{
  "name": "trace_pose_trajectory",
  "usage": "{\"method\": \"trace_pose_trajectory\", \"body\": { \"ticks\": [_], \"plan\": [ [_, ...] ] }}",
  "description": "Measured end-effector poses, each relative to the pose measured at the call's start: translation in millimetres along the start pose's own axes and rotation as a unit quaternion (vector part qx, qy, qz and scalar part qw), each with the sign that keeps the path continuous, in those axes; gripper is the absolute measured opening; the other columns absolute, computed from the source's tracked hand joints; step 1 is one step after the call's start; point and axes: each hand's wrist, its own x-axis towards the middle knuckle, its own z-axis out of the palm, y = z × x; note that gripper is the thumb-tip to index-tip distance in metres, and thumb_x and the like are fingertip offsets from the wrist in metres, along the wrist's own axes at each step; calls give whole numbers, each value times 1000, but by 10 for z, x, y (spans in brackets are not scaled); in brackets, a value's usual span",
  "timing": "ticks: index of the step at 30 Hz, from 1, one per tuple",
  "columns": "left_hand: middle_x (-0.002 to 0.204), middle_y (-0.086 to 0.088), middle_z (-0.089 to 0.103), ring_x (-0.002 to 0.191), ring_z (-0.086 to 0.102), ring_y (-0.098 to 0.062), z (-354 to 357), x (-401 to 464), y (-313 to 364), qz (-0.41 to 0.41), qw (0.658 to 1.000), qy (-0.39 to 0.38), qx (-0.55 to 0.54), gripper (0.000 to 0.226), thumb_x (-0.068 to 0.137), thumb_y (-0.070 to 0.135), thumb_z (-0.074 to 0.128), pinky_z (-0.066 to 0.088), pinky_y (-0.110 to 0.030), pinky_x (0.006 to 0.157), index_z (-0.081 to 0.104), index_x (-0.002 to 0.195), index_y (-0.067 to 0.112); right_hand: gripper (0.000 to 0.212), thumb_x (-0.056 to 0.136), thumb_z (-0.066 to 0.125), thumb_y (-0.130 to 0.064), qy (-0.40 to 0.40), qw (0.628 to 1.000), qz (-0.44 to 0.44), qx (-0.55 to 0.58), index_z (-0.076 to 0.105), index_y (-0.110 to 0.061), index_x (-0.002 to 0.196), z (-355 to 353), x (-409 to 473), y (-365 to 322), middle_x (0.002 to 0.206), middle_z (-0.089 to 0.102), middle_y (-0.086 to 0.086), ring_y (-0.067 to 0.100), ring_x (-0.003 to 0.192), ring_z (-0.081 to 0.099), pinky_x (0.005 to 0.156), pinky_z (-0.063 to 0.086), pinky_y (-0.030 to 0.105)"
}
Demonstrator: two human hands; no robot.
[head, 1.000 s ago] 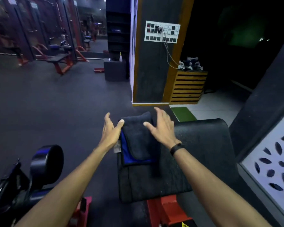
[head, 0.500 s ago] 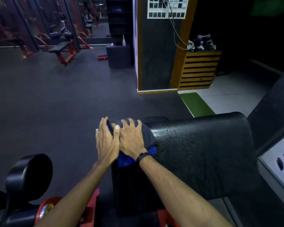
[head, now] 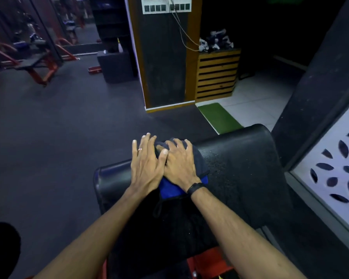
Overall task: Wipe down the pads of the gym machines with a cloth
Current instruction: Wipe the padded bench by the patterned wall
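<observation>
A dark grey and blue cloth (head: 172, 187) lies bunched on the far left part of a black padded gym-machine pad (head: 240, 170). My right hand (head: 178, 164), with a black wristband, presses flat on top of the cloth, fingers spread. My left hand (head: 146, 164), wearing a ring, lies beside it with its thumb overlapping the right hand's fingers, its palm on the cloth's left edge and the pad. Small droplets speckle the pad to the right of the cloth. Most of the cloth is hidden under my hands.
Red machine frame (head: 208, 262) sits under the pad. A black roller pad (head: 2, 248) is at lower left. A dark pillar (head: 165, 57), wooden slatted cabinet (head: 218, 75), green mat (head: 218, 117) and a white patterned panel (head: 334, 168) at right surround the pad. Red benches (head: 38, 67) stand far left.
My hands came together from either side of the spread cloth and now press on it, bunched. The view has come closer and tilted down over the pad.
</observation>
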Motion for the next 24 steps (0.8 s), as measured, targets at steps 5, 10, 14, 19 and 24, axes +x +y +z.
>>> {"method": "trace_pose_trajectory", "body": {
  "ticks": [5,10,14,19,24],
  "plan": [
    [157,-13,39,150,24,-18,142,115,80,21,1000,-19,14,73,98,53,21,-6,-31,125,41,147,3,44,94,34,-55,22,999,31,6,64,-33,118,-44,-29,286,119,65,-4,23,126,48,108,29,53],
    [151,-12,45,147,32,-19,304,225,209,23,999,-44,21,75,97,56,16,0,-38,126,44,145,5,47,94,34,-56,48,997,58,8,66,-31,118,-81,-67,622,121,65,-2,26,128,48,109,29,54],
    [150,-12,47,145,34,-20,413,374,342,45,996,-63,42,77,96,58,14,-1,-39,125,45,143,6,51,94,39,-59,63,993,97,-2,70,-27,118,-95,-75,943,125,66,1,26,131,47,112,27,55],
    [151,-9,45,144,37,-19,637,577,570,82,989,-115,51,80,96,63,11,-2,-39,125,41,147,8,56,93,38,-60,85,980,177,-11,71,-25,121,-174,-83,1479,131,63,-1,24,137,42,117,21,52],
    [157,-8,39,147,31,-19,813,637,709,131,966,-197,103,84,96,69,9,0,-45,125,31,153,11,57,93,40,-59,121,958,258,-33,71,-21,121,-341,-127,2207,135,60,2,26,139,39,118,22,53]
  ]
}}
